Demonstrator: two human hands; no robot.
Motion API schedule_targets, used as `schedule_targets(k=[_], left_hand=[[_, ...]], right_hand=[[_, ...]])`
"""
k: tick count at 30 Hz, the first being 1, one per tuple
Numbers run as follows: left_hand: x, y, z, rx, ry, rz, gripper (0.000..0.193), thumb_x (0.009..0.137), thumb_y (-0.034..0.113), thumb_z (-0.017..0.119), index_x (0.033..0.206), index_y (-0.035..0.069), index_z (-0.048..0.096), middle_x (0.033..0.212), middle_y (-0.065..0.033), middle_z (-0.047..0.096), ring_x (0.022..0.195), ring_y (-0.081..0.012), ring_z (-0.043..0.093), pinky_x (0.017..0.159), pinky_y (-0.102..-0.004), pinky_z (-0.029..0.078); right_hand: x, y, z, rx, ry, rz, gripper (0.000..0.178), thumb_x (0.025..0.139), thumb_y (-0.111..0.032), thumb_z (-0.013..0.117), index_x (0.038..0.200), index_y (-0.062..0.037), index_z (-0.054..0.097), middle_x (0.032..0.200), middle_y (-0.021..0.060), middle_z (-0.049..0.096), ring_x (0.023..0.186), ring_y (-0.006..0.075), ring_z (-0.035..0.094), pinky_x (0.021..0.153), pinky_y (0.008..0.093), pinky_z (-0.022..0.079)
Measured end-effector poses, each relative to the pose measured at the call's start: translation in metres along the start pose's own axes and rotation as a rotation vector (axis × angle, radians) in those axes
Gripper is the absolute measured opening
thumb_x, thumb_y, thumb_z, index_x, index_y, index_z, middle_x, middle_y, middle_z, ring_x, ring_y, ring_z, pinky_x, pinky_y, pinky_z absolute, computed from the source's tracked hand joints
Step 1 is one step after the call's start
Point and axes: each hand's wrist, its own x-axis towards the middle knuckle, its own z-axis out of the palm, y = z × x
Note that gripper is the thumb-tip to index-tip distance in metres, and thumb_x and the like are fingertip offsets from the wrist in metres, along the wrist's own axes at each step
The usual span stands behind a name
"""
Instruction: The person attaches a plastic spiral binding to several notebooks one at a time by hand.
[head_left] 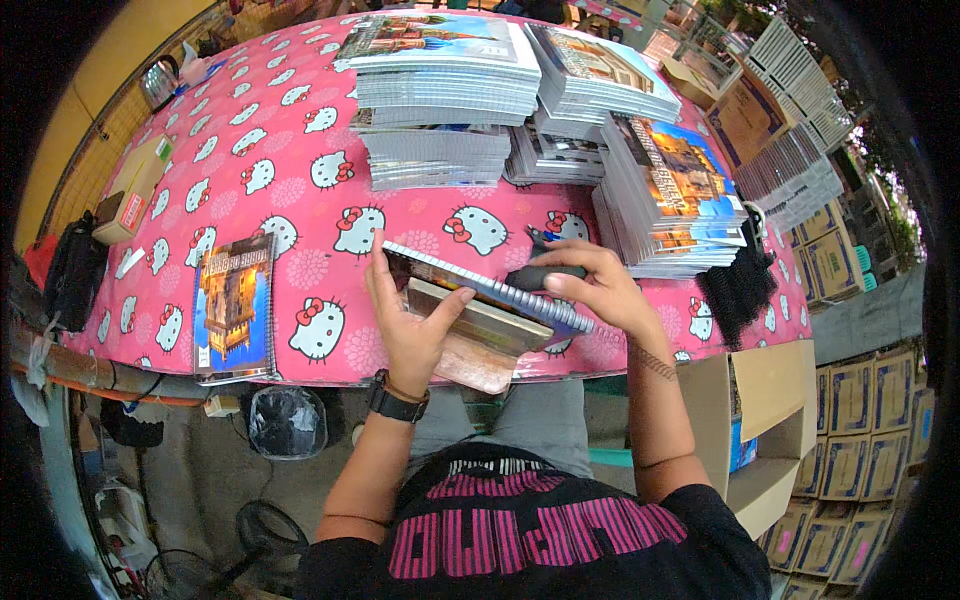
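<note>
My left hand (pixel 412 325) holds a spiral-bound notebook (pixel 440 268) tilted up over the table's near edge, its fingers behind the cover and its thumb in front. The white coil runs along the notebook's upper edge. A flat wooden block (pixel 478 318) lies under the notebook, with a worn pale piece (pixel 470 365) below it. My right hand (pixel 605 288) is closed around a dark grey, rounded object (pixel 545 272) at the coil's right end; its kind is unclear. To the left lies a small pile of spiral notebooks (pixel 235 310) with a blue and gold cover.
Tall stacks of notebooks (pixel 445 80) stand at the back, and another notebook stack (pixel 670 190) is at the right beside black mesh cloth (pixel 738 285). An open cardboard box (pixel 770 400) stands by my right arm. A small carton (pixel 135 190) and black bag (pixel 70 270) sit left.
</note>
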Motion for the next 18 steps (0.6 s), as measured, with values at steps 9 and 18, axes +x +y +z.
schedule_targets(k=[9,18], left_hand=[[-0.002,0.001,0.000,0.041,-0.034,0.028,0.081,0.070,0.015,0.077,0.137,0.002,0.033,0.112,-0.0125,0.043,0.106,-0.0238,0.044,0.094,-0.0343,0.036],[-0.004,0.004,0.005,0.030,-0.043,0.080,0.072,0.076,0.014,0.072,0.136,0.000,0.035,0.119,-0.0139,0.047,0.110,-0.0239,0.046,0.095,-0.0341,0.036]], right_hand=[[0.014,0.002,0.000,0.011,-0.039,-0.081,0.055,0.080,-0.051,0.057,0.100,-0.0005,0.068,0.115,0.0160,0.060,0.113,0.0293,0.050,0.098,0.0408,0.035],[0.001,-0.017,-0.013,0.266,0.016,-0.153,0.071,0.072,-0.063,0.057,0.104,-0.0003,0.067,0.111,0.0180,0.060,0.108,0.0284,0.052,0.093,0.0378,0.038]])
